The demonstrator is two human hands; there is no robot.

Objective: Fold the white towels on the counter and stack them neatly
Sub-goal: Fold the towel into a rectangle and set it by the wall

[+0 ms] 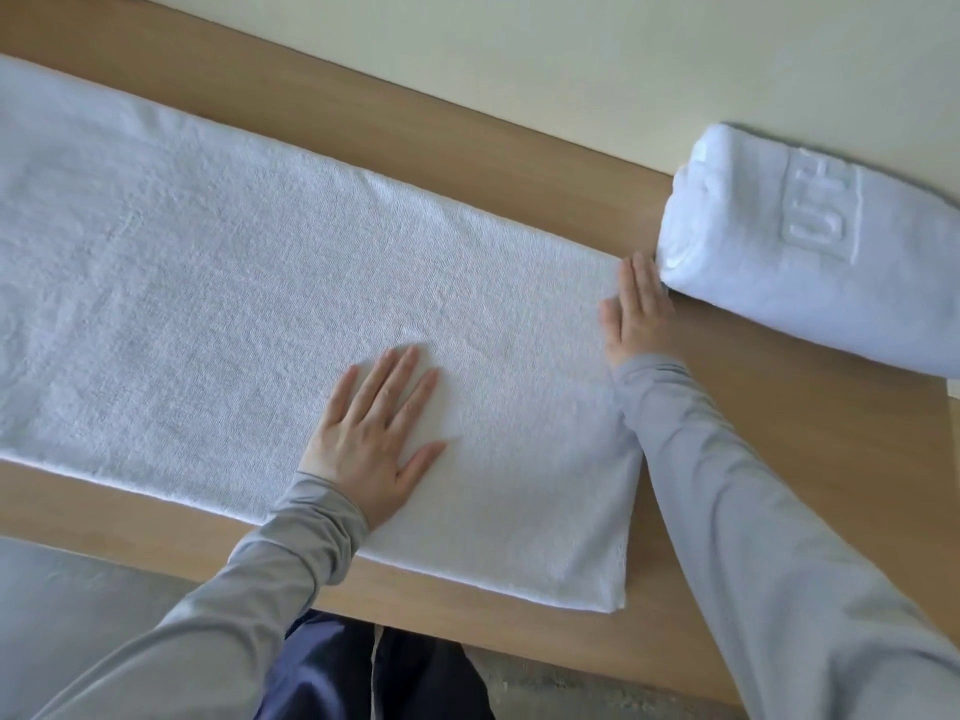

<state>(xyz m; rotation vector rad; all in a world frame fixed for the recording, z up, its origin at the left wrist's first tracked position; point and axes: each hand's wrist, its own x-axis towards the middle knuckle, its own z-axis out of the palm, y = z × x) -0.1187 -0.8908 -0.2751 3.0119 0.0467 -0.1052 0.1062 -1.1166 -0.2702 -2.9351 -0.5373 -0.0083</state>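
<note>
One folded white terry towel [831, 252] done; the long white towel [260, 304] lies half-folded on the wooden counter [519, 163] — left hand [374, 439] and right hand [641, 309] flat, fingers straight, gripping nothing.

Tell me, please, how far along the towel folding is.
Done: one folded, embossed white terry towel lies at the right. In hand: the long white towel lies flat on the wooden counter, left hand pressing it, right hand at its far right corner. Left: folding it across and stacking it.

The long flat terry towel [260, 283] is plain white. At 2 o'clock, the thick folded towel [779, 283] is white with raised letters. The wooden counter [467, 142] is light brown.
</note>
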